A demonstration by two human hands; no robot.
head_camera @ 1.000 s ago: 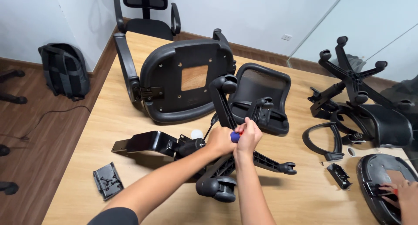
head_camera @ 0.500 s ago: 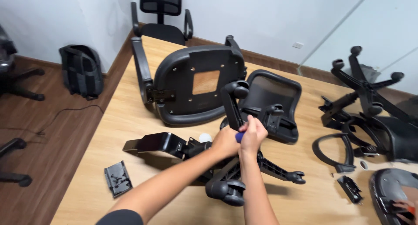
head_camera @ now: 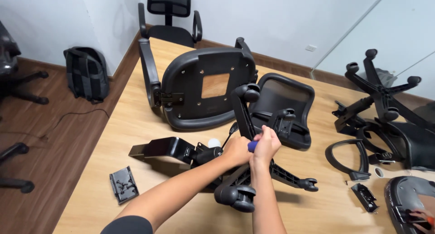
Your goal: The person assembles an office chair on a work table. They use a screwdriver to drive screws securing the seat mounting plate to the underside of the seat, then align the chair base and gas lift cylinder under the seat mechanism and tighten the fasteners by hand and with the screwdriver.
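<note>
1. Looking down from the head view, both hands meet at the hub of a black chair base lying on its side on the wooden surface.
2. The right hand is clenched around a blue-handled tool, whose handle shows just between the two hands; its tip is hidden, so where it bears cannot be told.
3. The left hand is closed on the hub just beside the right, touching it; what its fingers press on is hidden.
4. The base's hub lies directly under the fingers. One leg rises up and away toward a caster, another runs right along the surface to a caster, and a third comes toward the person, ending in a caster.
5. A black tilt mechanism extends left from the hub, its long axis running left to right; the left hand is nearer to it.
6. Farther off lie an upturned seat, a mesh backrest and, at the near left, a small black bracket.
7. Another person's hand shows at the lower right, well apart.
</note>
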